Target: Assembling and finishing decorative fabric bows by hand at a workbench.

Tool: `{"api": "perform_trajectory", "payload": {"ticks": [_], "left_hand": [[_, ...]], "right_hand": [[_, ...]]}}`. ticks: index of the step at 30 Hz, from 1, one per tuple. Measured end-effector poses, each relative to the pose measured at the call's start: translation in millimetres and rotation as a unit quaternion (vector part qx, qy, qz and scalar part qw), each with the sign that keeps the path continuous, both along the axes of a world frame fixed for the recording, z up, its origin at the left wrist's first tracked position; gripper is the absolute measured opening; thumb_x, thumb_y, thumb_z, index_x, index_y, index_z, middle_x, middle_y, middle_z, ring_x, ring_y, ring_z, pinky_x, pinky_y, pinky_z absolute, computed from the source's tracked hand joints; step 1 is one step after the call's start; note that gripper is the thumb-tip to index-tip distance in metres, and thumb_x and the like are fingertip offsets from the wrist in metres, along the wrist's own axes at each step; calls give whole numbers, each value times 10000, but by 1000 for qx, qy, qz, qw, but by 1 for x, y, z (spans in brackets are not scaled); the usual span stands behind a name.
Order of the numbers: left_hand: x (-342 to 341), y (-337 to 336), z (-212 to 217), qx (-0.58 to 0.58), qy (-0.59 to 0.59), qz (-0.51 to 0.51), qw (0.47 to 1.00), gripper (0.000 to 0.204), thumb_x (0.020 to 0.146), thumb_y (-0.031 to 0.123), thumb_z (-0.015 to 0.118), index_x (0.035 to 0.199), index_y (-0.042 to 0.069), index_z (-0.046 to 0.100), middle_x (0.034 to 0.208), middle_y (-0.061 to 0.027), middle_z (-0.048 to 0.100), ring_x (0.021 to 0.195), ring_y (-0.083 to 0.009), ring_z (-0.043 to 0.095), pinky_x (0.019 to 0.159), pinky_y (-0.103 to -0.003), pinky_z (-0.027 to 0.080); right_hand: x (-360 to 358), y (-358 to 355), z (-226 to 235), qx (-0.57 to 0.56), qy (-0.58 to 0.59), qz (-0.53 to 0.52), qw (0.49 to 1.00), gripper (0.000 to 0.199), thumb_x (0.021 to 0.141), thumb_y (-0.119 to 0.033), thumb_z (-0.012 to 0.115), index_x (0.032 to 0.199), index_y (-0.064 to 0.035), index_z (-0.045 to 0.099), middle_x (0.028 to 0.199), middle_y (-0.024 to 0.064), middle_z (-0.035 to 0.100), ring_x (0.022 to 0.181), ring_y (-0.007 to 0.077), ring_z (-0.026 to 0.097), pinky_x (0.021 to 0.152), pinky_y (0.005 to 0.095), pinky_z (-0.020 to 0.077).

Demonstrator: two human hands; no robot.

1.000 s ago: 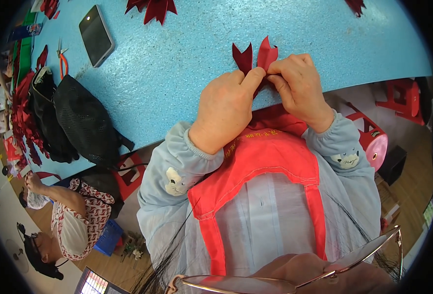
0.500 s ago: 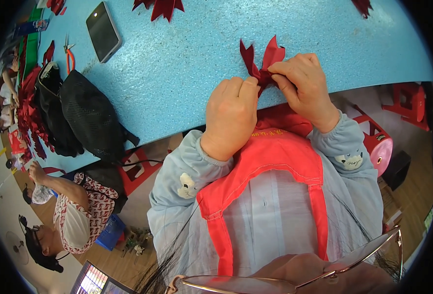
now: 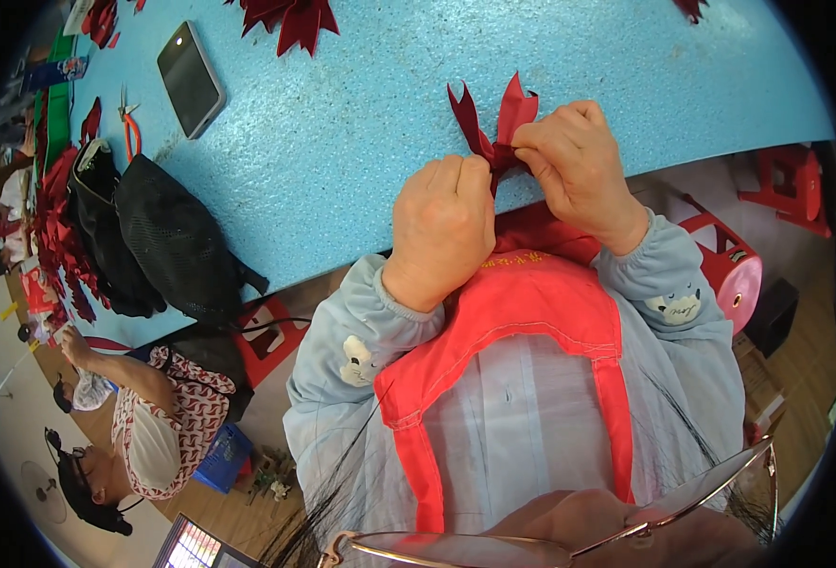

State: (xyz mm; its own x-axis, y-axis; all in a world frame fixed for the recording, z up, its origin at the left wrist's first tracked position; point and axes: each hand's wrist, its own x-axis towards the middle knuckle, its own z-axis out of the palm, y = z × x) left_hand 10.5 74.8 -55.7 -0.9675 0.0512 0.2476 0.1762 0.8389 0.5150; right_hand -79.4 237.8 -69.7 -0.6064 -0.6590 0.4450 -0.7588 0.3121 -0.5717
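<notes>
Just beyond the apron (image 3: 531,298), the left hand (image 3: 444,222) curls beside the ribbon (image 3: 501,154), fingertips hidden, so I cannot tell its grip; the right hand (image 3: 574,170) pinches the gathered middle, near the bench (image 3: 342,161) edge. A small, firm pinch should serve best, leaving both notched tails uncrushed.

Satiny ribbon (image 3: 516,112), glossy tabletop (image 3: 342,161), mesh pouch (image 3: 174,241)

The table (image 3: 342,123) is brightly lit; its edge is curved by the lens, and the view's corners are blackened.
</notes>
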Motion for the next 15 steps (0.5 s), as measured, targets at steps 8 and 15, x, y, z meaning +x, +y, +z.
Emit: {"api": "perform_trajectory", "payload": {"ticks": [8,15], "left_hand": [[0,1,2,5,6,-15,1000,111,733,8,614,795,42,528,671,-111,512,615,-296,532,532,-399,418],[-1,1,3,7,2,-20,1000,113,724,3,613,788,44,529,658,-107,505,608,-294,527,527,-399,412]], "right_hand": [[0,2,-2,-14,-13,-4,1000,132,781,-15,642,897,-68,607,770,32,603,702,215,555,738,343,378],[0,2,-2,-23,-20,-6,1000,132,783,-9,643,899,-65,611,769,35,607,696,217,552,738,343,383]]}}
